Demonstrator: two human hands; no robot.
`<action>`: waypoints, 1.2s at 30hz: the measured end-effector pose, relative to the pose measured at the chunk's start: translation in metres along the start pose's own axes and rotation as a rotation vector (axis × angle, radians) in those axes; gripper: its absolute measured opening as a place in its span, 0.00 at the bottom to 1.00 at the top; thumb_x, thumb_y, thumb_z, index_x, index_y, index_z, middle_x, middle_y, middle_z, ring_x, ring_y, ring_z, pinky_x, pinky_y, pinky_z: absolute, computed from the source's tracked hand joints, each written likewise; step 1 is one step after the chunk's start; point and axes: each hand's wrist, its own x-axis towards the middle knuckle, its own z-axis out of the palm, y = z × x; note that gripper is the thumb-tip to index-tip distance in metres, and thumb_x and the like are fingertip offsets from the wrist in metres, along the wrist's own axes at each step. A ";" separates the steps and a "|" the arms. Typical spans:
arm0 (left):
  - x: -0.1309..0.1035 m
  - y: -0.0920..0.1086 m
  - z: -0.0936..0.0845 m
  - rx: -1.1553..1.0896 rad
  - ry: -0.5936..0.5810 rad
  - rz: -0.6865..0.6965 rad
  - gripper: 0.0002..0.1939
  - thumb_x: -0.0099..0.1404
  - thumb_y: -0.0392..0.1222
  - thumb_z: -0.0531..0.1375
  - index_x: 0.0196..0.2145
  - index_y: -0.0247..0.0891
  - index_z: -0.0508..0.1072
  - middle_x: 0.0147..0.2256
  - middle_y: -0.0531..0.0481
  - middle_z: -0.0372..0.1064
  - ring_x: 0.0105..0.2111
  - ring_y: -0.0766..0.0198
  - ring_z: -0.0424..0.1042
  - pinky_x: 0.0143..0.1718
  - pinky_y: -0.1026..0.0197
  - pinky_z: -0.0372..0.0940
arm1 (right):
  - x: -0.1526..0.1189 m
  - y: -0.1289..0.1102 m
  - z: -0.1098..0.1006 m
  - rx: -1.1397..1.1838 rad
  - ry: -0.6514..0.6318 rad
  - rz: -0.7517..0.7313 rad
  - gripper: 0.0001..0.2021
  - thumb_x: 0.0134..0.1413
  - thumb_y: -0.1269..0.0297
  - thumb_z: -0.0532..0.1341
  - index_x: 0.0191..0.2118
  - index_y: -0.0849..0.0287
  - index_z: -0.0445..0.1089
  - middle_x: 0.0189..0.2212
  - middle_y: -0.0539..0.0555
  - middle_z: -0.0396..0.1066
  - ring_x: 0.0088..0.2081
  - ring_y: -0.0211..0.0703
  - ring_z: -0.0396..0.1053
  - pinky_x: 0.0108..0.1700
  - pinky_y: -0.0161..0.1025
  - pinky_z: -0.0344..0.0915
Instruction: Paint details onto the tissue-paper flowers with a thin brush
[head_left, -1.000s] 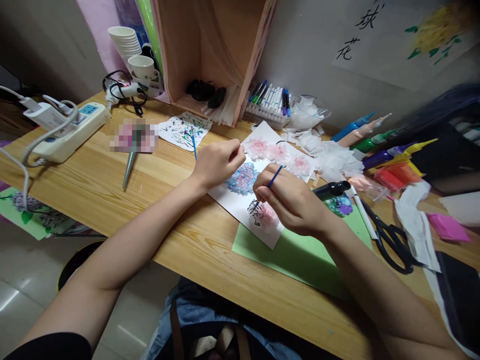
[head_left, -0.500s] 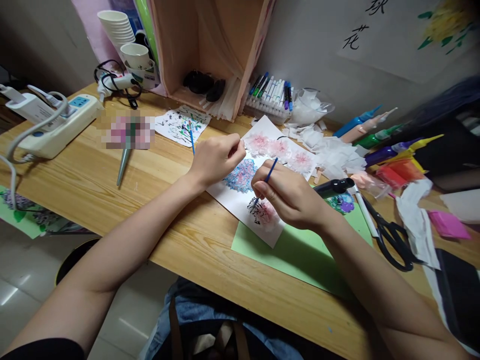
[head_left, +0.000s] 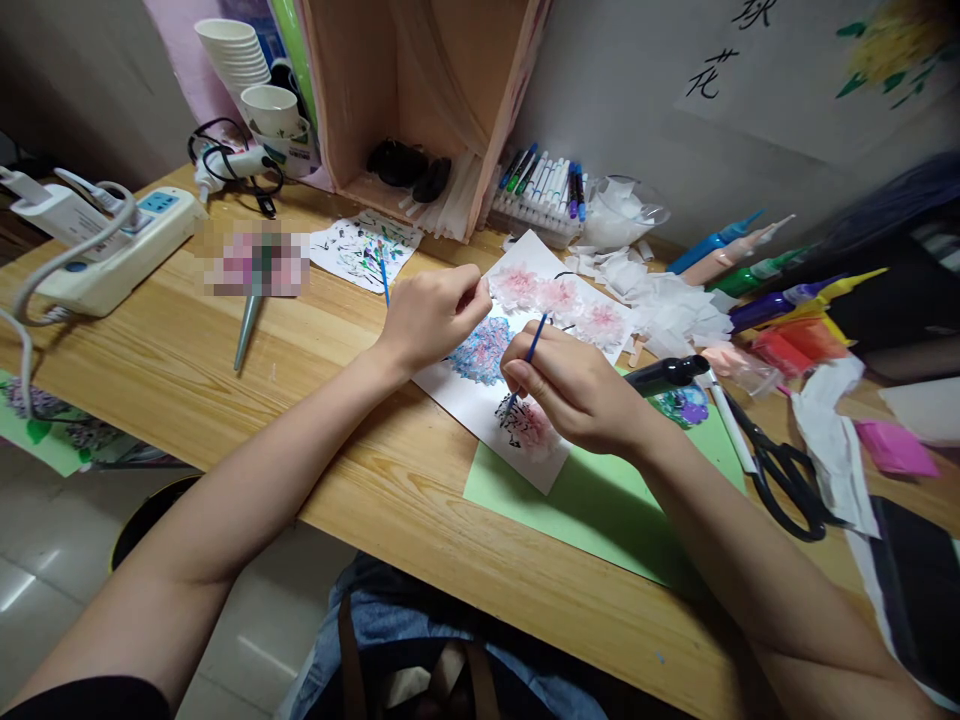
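Note:
My right hand (head_left: 574,385) pinches a thin blue brush (head_left: 537,337), its tip down on black strokes beside a pink flower (head_left: 536,425) near the lower corner of a white sheet (head_left: 546,478). Curled closed, my left hand (head_left: 431,315) rests by the sheet's left edge, next to a blue and pink flower (head_left: 482,350); whether its fingers hold anything is hidden. Several pink flowers (head_left: 555,293) of crumpled tissue lie on the upper part. Under the sheet's lower end is a green sheet (head_left: 592,510). Another blue brush (head_left: 384,272) lies on a paint-marked tissue (head_left: 356,250).
Scissors (head_left: 787,475), a black bottle (head_left: 664,376), torn white tissue (head_left: 679,310) and paint bottles (head_left: 757,270) crowd the right side. Markers (head_left: 544,185) stand behind, beside a pink box (head_left: 360,100). A power strip (head_left: 124,260) and stacked cups (head_left: 232,55) are at left.
The upper end of the brush in my right hand has tilted slightly to the left, and that hand has shifted a little. My left hand is nearly still.

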 end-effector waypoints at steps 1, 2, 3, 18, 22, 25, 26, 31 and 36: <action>0.000 0.000 0.000 0.000 0.000 0.000 0.14 0.65 0.41 0.50 0.22 0.39 0.64 0.19 0.52 0.62 0.23 0.64 0.63 0.25 0.59 0.47 | 0.000 0.000 0.000 0.000 0.001 0.002 0.13 0.64 0.64 0.44 0.28 0.57 0.57 0.24 0.52 0.61 0.30 0.40 0.58 0.32 0.38 0.58; 0.000 0.000 0.000 0.001 -0.002 0.002 0.14 0.65 0.41 0.50 0.22 0.39 0.64 0.19 0.52 0.62 0.22 0.64 0.63 0.25 0.59 0.47 | 0.000 0.000 0.000 0.001 0.002 0.001 0.13 0.64 0.64 0.44 0.28 0.57 0.57 0.24 0.52 0.61 0.30 0.40 0.58 0.32 0.38 0.58; 0.000 0.000 0.000 0.003 -0.001 0.004 0.14 0.65 0.41 0.50 0.22 0.39 0.64 0.19 0.52 0.62 0.22 0.64 0.63 0.25 0.60 0.47 | 0.000 0.001 0.000 0.003 0.006 -0.002 0.13 0.64 0.65 0.45 0.29 0.57 0.57 0.24 0.52 0.61 0.30 0.40 0.58 0.33 0.38 0.58; 0.000 -0.001 0.000 -0.006 0.006 0.014 0.14 0.65 0.42 0.50 0.23 0.39 0.65 0.20 0.52 0.63 0.23 0.65 0.62 0.25 0.60 0.48 | 0.000 0.002 -0.002 0.007 0.045 -0.010 0.12 0.64 0.66 0.45 0.29 0.57 0.59 0.25 0.52 0.63 0.30 0.40 0.60 0.34 0.38 0.59; 0.000 0.000 0.000 -0.024 0.001 0.004 0.14 0.65 0.42 0.50 0.23 0.39 0.65 0.20 0.52 0.63 0.23 0.65 0.63 0.26 0.60 0.48 | 0.000 0.001 -0.004 -0.002 0.067 -0.013 0.11 0.63 0.66 0.47 0.30 0.57 0.59 0.25 0.52 0.63 0.29 0.39 0.60 0.33 0.38 0.59; 0.000 0.000 0.000 -0.014 0.005 0.007 0.14 0.65 0.42 0.50 0.22 0.39 0.65 0.20 0.52 0.63 0.23 0.65 0.63 0.25 0.60 0.48 | 0.000 0.001 -0.004 0.002 0.067 -0.021 0.11 0.63 0.67 0.47 0.29 0.58 0.59 0.25 0.52 0.63 0.29 0.39 0.60 0.33 0.38 0.59; 0.000 0.000 0.000 -0.010 0.006 0.009 0.14 0.65 0.42 0.50 0.22 0.39 0.65 0.20 0.52 0.63 0.23 0.65 0.62 0.25 0.60 0.48 | 0.000 0.001 -0.004 0.004 0.064 -0.024 0.11 0.63 0.67 0.47 0.29 0.58 0.59 0.25 0.52 0.63 0.29 0.39 0.60 0.33 0.37 0.59; 0.000 -0.001 0.000 -0.012 0.005 0.015 0.14 0.65 0.41 0.50 0.22 0.39 0.64 0.20 0.52 0.63 0.23 0.64 0.63 0.25 0.59 0.48 | 0.000 0.000 -0.003 -0.007 0.037 -0.018 0.12 0.64 0.66 0.46 0.29 0.57 0.59 0.25 0.52 0.63 0.29 0.39 0.60 0.33 0.38 0.59; 0.000 0.000 0.000 -0.019 0.003 0.007 0.14 0.65 0.41 0.50 0.23 0.39 0.66 0.20 0.51 0.64 0.23 0.64 0.63 0.25 0.60 0.48 | 0.000 0.002 -0.003 -0.013 0.055 -0.002 0.12 0.64 0.66 0.46 0.29 0.57 0.59 0.25 0.52 0.63 0.29 0.39 0.60 0.33 0.38 0.59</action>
